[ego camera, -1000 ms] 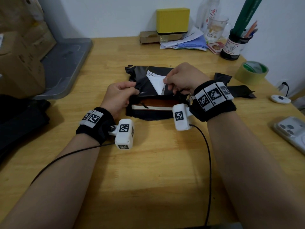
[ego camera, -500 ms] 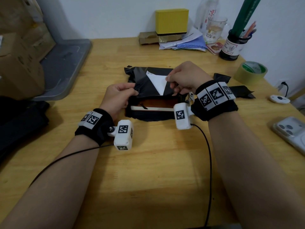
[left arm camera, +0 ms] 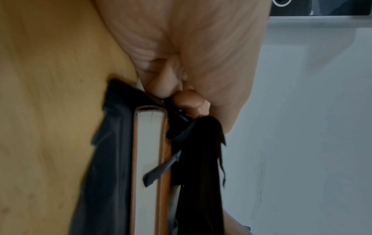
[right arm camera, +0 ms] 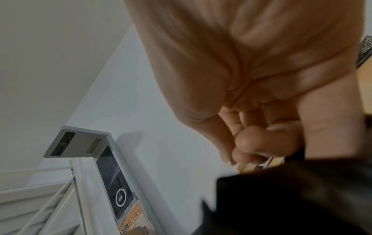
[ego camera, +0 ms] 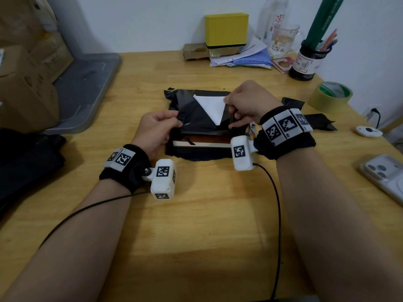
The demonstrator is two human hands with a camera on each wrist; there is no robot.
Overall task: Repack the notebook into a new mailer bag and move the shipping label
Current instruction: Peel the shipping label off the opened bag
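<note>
A torn black mailer bag (ego camera: 197, 118) lies in the middle of the wooden desk (ego camera: 196, 225). A brown-covered notebook (ego camera: 202, 143) with white page edges shows through its open near end; the same notebook (left arm camera: 149, 159) appears in the left wrist view. A white shipping label (ego camera: 212, 109) sits on the bag's upper flap. My left hand (ego camera: 157, 129) pinches the flap's left edge. My right hand (ego camera: 246, 105) pinches the flap's right side by the label, lifting it. In the right wrist view the black film (right arm camera: 292, 198) is gripped under the thumb.
Black plastic scraps (ego camera: 314, 118) lie right of the bag. A tape roll (ego camera: 330, 95), a pen jar (ego camera: 305, 62), a phone (ego camera: 386, 175) and a small white remote (ego camera: 368, 131) sit on the right. A yellow box (ego camera: 225, 31) and papers stand at the back; a grey tray (ego camera: 87, 83) and cardboard boxes at left.
Both hands have kept their grip and raised the upper flap a little higher. More of the white label's blank side shows now.
</note>
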